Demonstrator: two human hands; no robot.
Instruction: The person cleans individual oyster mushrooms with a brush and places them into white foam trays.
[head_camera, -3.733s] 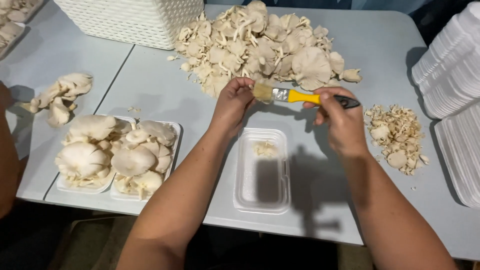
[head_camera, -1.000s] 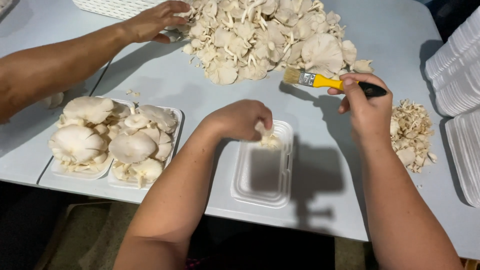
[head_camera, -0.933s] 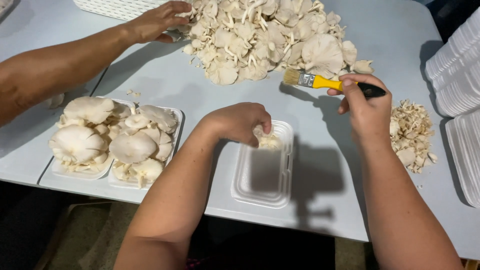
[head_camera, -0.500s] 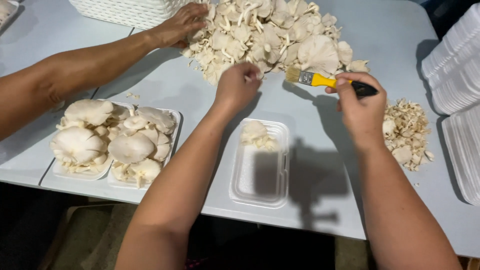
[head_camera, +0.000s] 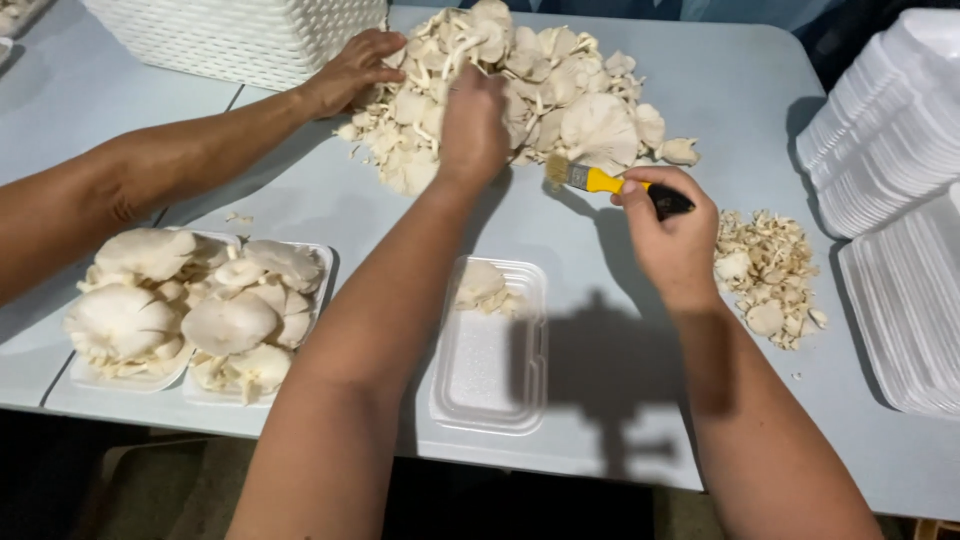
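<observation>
Left hand (head_camera: 472, 122) closes on soft, fragile oyster mushrooms (head_camera: 560, 95) at 12 o'clock, best lifted by stems; right hand (head_camera: 668, 232) grips a yellow-handled brush (head_camera: 600, 181).

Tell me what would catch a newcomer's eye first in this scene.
The big pile of pale oyster mushrooms at the table's far middle, with the left hand reaching into it. Next, the yellow-handled brush held in the right hand, and two filled trays of mushrooms at near left.
</observation>
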